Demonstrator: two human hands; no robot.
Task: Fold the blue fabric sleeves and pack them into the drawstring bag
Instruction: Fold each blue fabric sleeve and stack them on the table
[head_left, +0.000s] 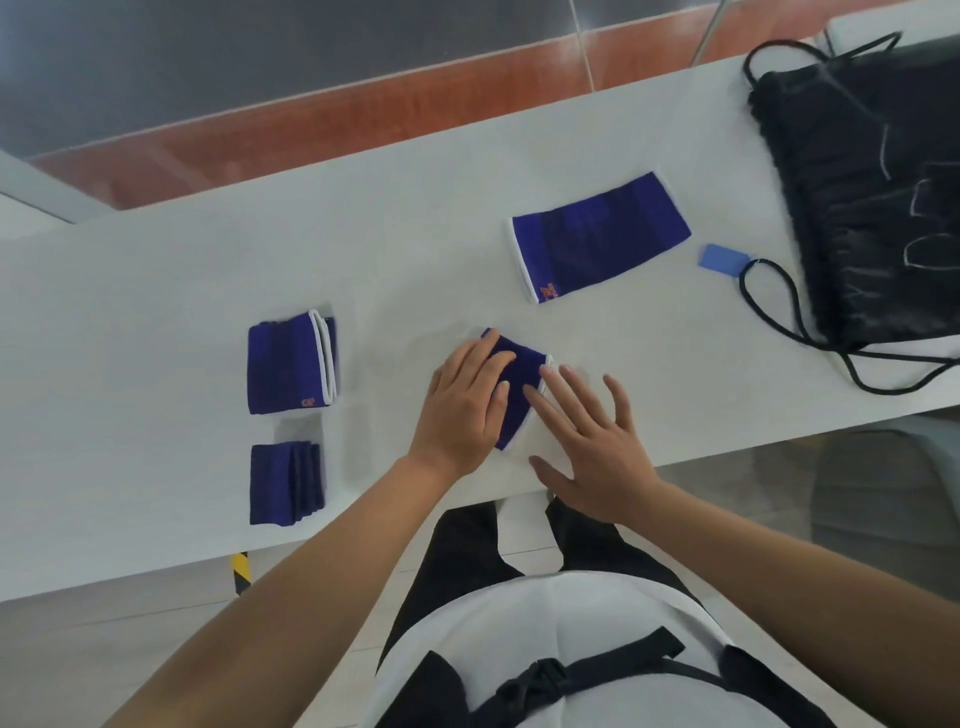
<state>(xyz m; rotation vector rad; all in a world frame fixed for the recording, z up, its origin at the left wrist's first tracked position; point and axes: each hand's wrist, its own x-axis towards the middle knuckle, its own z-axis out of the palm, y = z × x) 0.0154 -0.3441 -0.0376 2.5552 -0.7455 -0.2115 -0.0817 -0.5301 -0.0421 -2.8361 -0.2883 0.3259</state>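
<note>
Sleeve being folded lies at near edge of desk, under both hands. Left hand flat on top, pressing. Right hand fingers straight and spread, tips on its white hem. Neither grips. Unfolded sleeve just beyond; two folded sleeves left; drawstring bag far right, well apart.

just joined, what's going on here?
A person is folding a blue sleeve at the near edge of the white table, left hand and right hand pressing it flat. A white-trimmed folded sleeve and a second folded sleeve lie to the left; an unfolded sleeve lies farther back. The black drawstring bag lies at the right, untouched.
</note>
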